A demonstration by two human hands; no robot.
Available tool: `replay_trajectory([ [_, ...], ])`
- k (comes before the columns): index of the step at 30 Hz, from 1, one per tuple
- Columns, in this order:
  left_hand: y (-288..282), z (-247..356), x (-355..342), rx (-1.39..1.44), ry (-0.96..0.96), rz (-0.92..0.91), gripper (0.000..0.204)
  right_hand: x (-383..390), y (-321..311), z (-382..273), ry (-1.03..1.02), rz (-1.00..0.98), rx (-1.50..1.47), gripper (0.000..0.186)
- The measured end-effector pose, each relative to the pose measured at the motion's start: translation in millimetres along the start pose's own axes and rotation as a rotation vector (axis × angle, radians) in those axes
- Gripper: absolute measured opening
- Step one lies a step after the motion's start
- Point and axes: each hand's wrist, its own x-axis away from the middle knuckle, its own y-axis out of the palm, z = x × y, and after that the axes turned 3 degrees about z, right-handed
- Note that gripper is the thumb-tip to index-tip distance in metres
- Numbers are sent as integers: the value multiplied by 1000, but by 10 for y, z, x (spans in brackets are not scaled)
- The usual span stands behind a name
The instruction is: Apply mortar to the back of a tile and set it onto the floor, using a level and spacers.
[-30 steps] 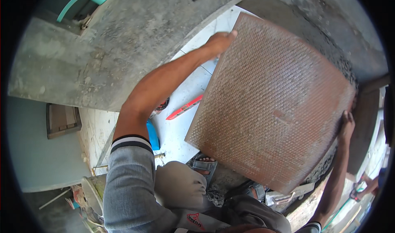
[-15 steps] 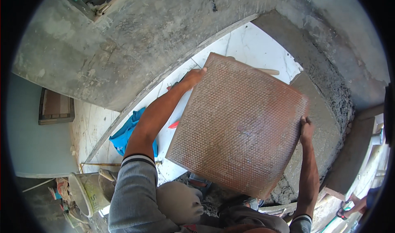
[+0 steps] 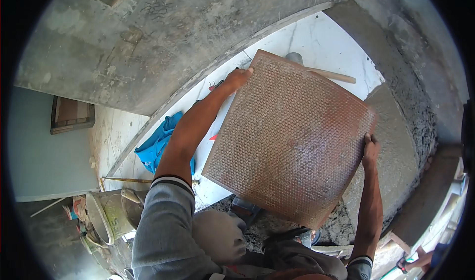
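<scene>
Holding the tile (image 3: 292, 144) mid-frame, left hand (image 3: 239, 77) clamped on its upper-left edge, right hand (image 3: 370, 152) gripping its right edge, now shifted left versus a second ago, so more wet mortar (image 3: 391, 131) lies uncovered at frame right.

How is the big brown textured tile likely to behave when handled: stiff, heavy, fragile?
The brown tile seems stiff: no clear sag shows between the left hand and right hand. It may be heavy, given its breadth and the two-handed hold. Looking thin for that breadth, it could crack if dropped.
</scene>
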Motion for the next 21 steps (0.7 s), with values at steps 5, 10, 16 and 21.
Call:
replay_trajectory([
  [5, 16, 132, 28, -29, 60, 44, 62, 87, 23, -10, -14, 111, -17, 39],
  [10, 26, 137, -11, -8, 67, 29, 61, 129, 49, -18, -33, 124, -8, 39],
  [16, 100, 21, -169, -71, 90, 136, 60, 121, 35, 25, -12, 117, -18, 44],
  [21, 146, -77, -268, -255, 223, 244, 67, 74, 20, 139, -43, 135, -13, 39],
])
